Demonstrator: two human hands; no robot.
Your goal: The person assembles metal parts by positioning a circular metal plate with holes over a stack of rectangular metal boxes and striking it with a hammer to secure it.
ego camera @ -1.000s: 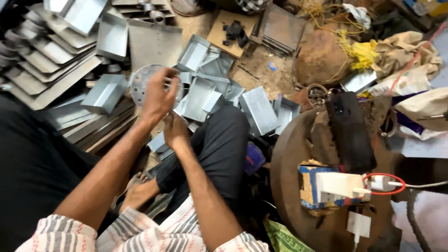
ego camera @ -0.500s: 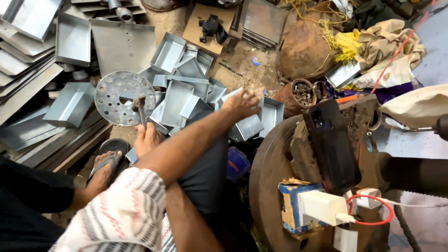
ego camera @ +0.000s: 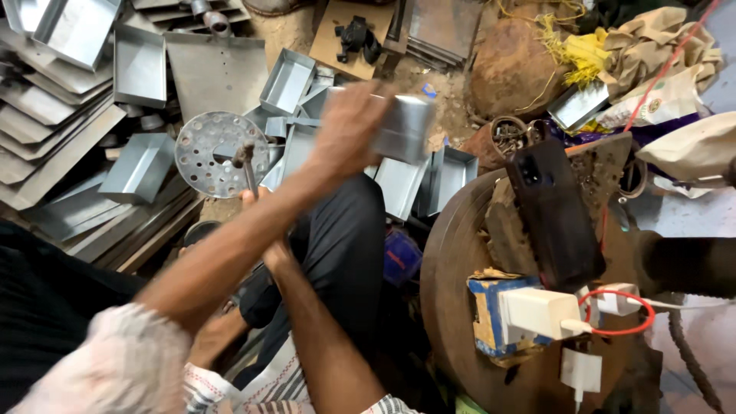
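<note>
Right hand (ego camera: pixel 253 199) sits low and mostly hidden behind the other forearm. What shows looks wrapped round the shaft of a small hammer (ego camera: pixel 245 159), head up, just in front of a perforated round plate (ego camera: pixel 203 153) on the floor. Further left lie stacked trays (ego camera: pixel 46 115) and flat sheet. The left arm crosses over to the right. Left hand (ego camera: pixel 349 130) is blurred, fingers curled down over the top of a folded sheet-metal tray (ego camera: pixel 405 126), thumb side hidden, gripping it by one long wall and holding it clear above the knee and the loose trays (ego camera: pixel 399 184) on the floor. Tray judged thin galvanised sheet: light, one hand enough, stiff along the folded walls but the flat bottom likely to flex or dent if squeezed. Surface smooth and probably a little slick; cut edges and corners likely sharp, so best held across a wall with the pads on the faces, or pinched at a folded corner, not by sliding along the rim. Not fragile, but noisy, and it scratches easily. Right of it a round block (ego camera: pixel 460 253) carries a dark phone (ego camera: pixel 552 215) and a white charger (ego camera: pixel 537 313), well apart from the tray.
</note>
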